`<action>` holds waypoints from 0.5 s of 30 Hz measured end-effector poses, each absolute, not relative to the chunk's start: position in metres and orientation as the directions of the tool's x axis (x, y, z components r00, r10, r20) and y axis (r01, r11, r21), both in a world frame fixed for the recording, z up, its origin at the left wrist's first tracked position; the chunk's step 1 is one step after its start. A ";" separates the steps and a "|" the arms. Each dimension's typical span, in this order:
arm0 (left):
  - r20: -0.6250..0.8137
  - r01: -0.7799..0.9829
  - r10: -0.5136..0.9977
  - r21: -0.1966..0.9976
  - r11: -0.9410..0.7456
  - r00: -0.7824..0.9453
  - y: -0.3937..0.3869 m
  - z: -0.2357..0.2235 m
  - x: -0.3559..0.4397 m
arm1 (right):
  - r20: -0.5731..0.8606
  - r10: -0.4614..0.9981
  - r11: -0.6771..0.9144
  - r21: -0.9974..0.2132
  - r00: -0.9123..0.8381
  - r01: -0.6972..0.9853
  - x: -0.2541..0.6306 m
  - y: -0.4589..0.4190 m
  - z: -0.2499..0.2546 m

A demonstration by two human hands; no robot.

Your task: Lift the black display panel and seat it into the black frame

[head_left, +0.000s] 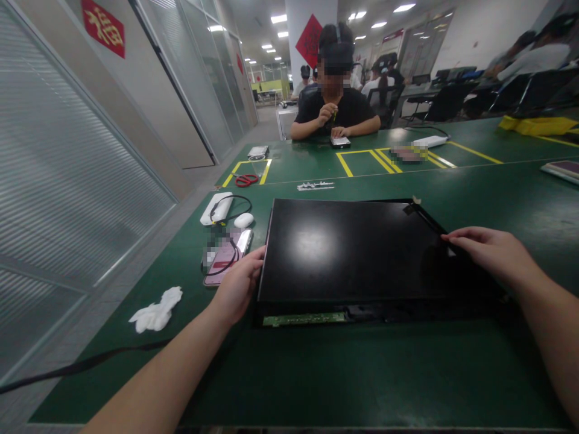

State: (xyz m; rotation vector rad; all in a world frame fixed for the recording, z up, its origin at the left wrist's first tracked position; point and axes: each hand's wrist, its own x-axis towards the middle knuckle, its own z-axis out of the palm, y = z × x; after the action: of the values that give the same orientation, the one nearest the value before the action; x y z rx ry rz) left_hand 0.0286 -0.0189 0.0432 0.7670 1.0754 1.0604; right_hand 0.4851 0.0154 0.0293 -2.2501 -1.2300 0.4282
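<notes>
In front of me a black LCD screen panel (344,250) lies glossy side up, over a black frame (425,212) that shows along its right and near sides. A green circuit board strip (304,319) runs along the near left edge. My left hand (237,286) is closed on the panel's left edge, its fingertips partly hidden behind it. At the right edge, my right hand (491,250) pinches with thumb and forefinger; whether it grips the panel, the frame or both I cannot tell.
Left of the panel lie a pink phone (222,278), a white power bank (217,208) with a black cable, a white mouse-like object (243,220) and crumpled tissue (157,310). Red-handled scissors (246,180) lie farther back. Across the green table (362,380) sits a person (337,96) handling a small device.
</notes>
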 end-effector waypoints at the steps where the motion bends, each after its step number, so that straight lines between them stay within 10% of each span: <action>1: -0.316 -0.298 0.943 0.894 0.334 0.107 -0.019 0.044 0.029 | -0.015 0.848 -0.435 -0.593 0.530 0.678 0.485 0.015 0.029; 15: -0.269 -0.241 0.950 0.923 0.301 0.156 -0.018 0.036 0.024 | 0.006 0.857 -0.418 -0.577 0.515 0.702 0.497 0.019 0.017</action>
State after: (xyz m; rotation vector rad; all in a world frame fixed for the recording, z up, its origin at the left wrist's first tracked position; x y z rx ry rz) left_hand 0.0245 -0.0181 0.0364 0.8620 1.0551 1.0245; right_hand 0.4972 0.0190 0.0173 -2.2402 -1.2700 0.3959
